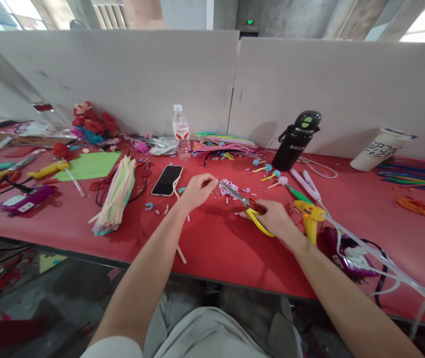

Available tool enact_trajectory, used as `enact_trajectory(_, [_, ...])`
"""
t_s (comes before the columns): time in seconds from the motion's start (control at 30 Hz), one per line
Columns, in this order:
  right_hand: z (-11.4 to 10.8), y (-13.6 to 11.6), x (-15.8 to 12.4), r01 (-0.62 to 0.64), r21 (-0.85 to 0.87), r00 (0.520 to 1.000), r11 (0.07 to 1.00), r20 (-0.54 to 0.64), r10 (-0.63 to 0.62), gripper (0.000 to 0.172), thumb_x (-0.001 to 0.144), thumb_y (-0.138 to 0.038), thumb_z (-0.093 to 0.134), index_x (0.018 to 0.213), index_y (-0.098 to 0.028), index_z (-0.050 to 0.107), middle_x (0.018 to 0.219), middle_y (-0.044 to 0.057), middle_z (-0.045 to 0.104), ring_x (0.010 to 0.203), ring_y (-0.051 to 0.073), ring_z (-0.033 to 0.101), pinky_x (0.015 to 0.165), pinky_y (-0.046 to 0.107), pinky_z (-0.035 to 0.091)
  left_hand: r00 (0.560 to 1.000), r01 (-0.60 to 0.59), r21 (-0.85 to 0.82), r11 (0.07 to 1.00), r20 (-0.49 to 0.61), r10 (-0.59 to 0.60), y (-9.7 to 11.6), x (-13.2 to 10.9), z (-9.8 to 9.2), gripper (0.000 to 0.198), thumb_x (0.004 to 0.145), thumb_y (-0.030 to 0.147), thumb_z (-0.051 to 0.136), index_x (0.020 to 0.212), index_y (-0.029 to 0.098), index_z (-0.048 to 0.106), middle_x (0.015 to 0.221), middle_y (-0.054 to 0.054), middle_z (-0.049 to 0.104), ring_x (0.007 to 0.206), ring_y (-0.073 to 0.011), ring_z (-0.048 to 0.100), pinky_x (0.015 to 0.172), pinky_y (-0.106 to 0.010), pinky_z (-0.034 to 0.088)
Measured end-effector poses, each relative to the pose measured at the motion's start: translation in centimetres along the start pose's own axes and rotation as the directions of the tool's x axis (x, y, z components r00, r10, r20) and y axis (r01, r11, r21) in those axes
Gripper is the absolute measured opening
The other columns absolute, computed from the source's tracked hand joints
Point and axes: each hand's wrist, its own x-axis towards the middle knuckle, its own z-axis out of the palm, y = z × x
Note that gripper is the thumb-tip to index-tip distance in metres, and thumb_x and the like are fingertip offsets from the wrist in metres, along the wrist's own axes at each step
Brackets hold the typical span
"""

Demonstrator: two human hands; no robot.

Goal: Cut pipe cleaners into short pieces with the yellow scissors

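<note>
We hold our right hand [277,219] palm down over the red counter [215,243], fingers curled through the yellow handles of the scissors [247,206], whose blades point up and left, slightly parted. Our left hand [196,190] reaches in from the left, forearm stretched across the counter edge, thumb and fingers pinched narrowly at the blade tips; what they pinch is too small to tell. A small heap of lilac cuttings [229,188] lies just beyond the blades. A smartphone [167,180] lies left of the left hand, a bundle of pastel pipe cleaners [116,196] farther left. A yellow glue gun [310,217] sits just right of the right hand, a black flask [297,140] behind.
</note>
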Motion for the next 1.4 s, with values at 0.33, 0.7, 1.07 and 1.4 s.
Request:
enact_trajectory(0.33, [0.03, 0.09, -0.20, -0.004, -0.036, 1.000, 0.999, -0.010, 0.004, 0.052, 0.069, -0.069, 0.063, 0.061, -0.019, 0.050, 0.055, -0.003, 0.045, 0.051, 0.010, 0.036, 0.048, 0.024, 0.028, 1.000, 0.013, -0.013, 1.000, -0.013, -0.014, -0.14, 0.03, -0.01, 0.030, 0.088, 0.043, 0.051, 0.078, 0.016, 0.060, 0.066, 0.000, 0.056, 0.061, -0.0114, 0.052, 0.059, -0.025, 0.039])
enact_trajectory(0.7, [0.07, -0.07, -0.15, 0.003, 0.010, 1.000, 1.000, -0.003, -0.003, 0.055, 0.068, -0.070, 0.064, 0.059, -0.019, 0.045, 0.054, -0.003, 0.042, 0.052, 0.010, 0.034, 0.047, 0.023, 0.026, 1.000, 0.016, -0.023, 1.000, -0.010, -0.016, 0.09, -0.01, -0.07, 0.031, 0.087, 0.044, 0.050, 0.078, 0.016, 0.060, 0.065, 0.000, 0.055, 0.060, -0.0115, 0.050, 0.059, -0.024, 0.038])
enact_trajectory(1.07, [0.15, 0.13, -0.13, 0.001, 0.018, 1.000, 1.000, -0.008, -0.001, 0.054, 0.067, -0.067, 0.066, 0.058, -0.019, 0.044, 0.055, -0.004, 0.039, 0.052, 0.009, 0.031, 0.047, 0.023, 0.025, 1.000, 0.022, -0.021, 1.000, -0.009, -0.022, -0.02, 0.03, -0.09, 0.031, 0.088, 0.043, 0.050, 0.078, 0.015, 0.060, 0.066, 0.000, 0.055, 0.060, -0.0114, 0.051, 0.060, -0.024, 0.039])
enact_trajectory(1.4, [0.07, -0.05, -0.13, 0.009, 0.006, 1.000, 1.000, -0.011, -0.009, 0.055, 0.068, -0.067, 0.066, 0.058, -0.018, 0.044, 0.054, -0.004, 0.037, 0.052, 0.009, 0.030, 0.045, 0.022, 0.024, 1.000, 0.026, -0.020, 0.999, -0.015, -0.026, -0.13, 0.02, -0.08, 0.030, 0.088, 0.042, 0.050, 0.078, 0.015, 0.060, 0.066, 0.000, 0.056, 0.060, -0.0111, 0.052, 0.060, -0.024, 0.039])
